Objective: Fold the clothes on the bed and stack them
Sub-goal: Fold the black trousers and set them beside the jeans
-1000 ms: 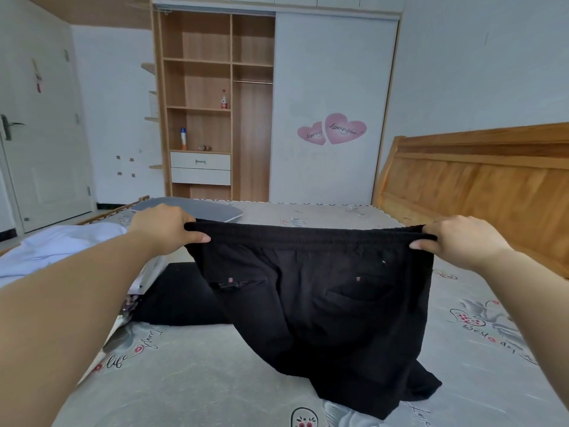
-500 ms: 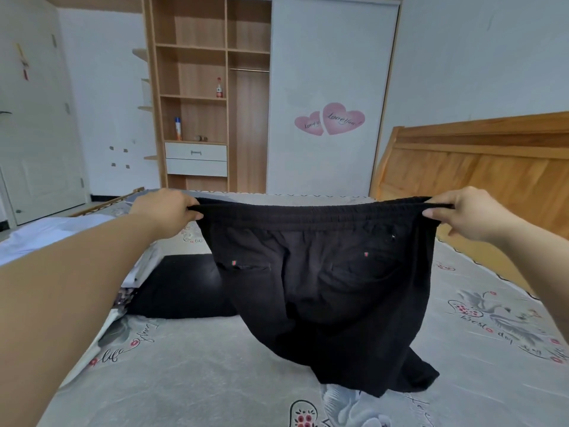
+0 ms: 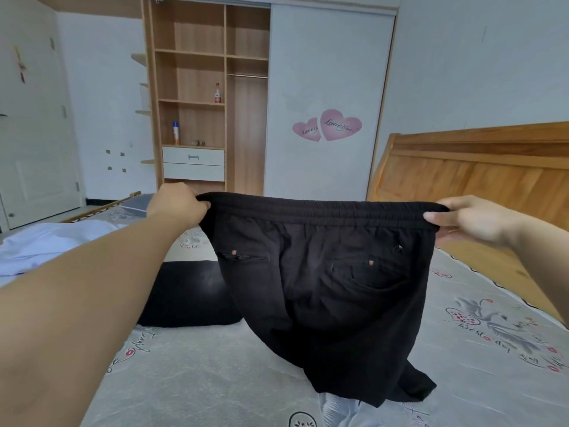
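Black shorts with two back pockets hang in the air over the bed, stretched wide by the elastic waistband. My left hand grips the waistband's left end and my right hand pinches its right end. The hems trail down and touch the grey patterned sheet. A folded black garment lies flat on the bed behind and left of the shorts. A white garment lies crumpled at the far left.
A wooden headboard runs along the bed's right side. Beyond the bed stands a wardrobe with open shelves, bottles and a white sliding door. A grey flat item lies at the bed's far edge. A white room door is at left.
Both hands have lifted the shorts higher and stretched the waistband a little wider. More of the hem has come up off the sheet.
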